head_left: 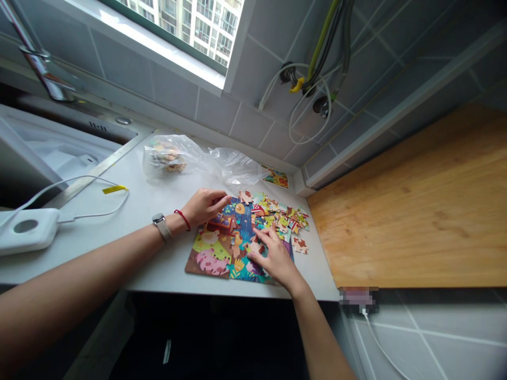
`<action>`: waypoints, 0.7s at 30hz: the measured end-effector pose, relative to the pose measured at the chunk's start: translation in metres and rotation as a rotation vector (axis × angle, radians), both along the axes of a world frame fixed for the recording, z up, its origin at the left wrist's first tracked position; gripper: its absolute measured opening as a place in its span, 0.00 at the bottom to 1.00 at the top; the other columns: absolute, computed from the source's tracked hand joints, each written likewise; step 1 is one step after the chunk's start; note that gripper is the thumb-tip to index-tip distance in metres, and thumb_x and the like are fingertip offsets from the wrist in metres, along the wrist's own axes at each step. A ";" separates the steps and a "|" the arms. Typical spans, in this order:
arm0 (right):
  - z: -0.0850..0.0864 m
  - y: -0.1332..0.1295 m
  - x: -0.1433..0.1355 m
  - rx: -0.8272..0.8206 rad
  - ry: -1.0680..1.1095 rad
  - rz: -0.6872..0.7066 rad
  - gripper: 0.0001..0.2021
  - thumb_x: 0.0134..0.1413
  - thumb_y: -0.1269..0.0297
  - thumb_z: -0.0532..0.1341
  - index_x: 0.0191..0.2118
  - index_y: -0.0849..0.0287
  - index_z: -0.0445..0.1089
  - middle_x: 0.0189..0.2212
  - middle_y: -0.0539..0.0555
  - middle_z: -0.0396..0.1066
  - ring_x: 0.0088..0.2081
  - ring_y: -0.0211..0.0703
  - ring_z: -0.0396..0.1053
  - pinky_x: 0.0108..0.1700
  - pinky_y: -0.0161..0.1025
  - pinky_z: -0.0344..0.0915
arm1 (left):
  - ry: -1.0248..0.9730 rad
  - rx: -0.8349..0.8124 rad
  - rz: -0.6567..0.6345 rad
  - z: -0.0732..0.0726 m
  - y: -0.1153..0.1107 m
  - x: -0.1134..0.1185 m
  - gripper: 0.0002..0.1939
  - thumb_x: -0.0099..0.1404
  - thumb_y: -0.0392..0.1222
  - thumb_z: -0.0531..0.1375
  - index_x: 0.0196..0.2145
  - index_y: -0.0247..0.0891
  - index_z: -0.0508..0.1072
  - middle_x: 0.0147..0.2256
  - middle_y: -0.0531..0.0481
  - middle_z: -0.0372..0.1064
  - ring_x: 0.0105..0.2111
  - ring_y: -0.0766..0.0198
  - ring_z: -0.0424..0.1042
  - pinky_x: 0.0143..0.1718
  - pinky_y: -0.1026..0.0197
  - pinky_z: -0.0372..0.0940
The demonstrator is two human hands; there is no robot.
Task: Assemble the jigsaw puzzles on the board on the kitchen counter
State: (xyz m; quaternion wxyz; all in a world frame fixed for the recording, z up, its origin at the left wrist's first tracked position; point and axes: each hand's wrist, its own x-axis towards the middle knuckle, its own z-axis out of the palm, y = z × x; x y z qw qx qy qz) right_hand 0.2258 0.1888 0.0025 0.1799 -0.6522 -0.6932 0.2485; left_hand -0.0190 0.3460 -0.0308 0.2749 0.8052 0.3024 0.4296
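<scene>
A partly covered jigsaw puzzle (212, 253) with colourful animal and plant pictures lies near the counter's front edge. My left hand (204, 206), with a watch and a red cord at its wrist, rests at the puzzle's upper left edge. Its fingers are curled together, and what they hold, if anything, is hidden. Over the right half of the puzzle is my right hand (275, 258). Its thumb and forefinger lie on either side of a pinkish puzzle piece (254, 246). Loose puzzle pieces (281, 219) are heaped along the puzzle's upper right, and a brown-and-white piece (300, 245) lies apart.
Behind the puzzle lies a clear plastic bag (233, 166) with more pieces inside. A small picture card (276, 178) is near the wall. At left are a white charger (29, 229) with its cable and a sink (130, 134). A wooden board (412, 211) borders the counter's right side.
</scene>
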 end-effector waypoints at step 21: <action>0.003 -0.003 -0.003 -0.011 0.335 -0.173 0.16 0.58 0.58 0.66 0.50 0.55 0.76 0.45 0.55 0.76 0.37 0.42 0.73 0.42 0.40 0.73 | 0.023 0.011 -0.005 -0.002 -0.002 0.001 0.25 0.75 0.48 0.55 0.21 0.36 0.64 0.17 0.59 0.51 0.20 0.71 0.48 0.22 0.65 0.47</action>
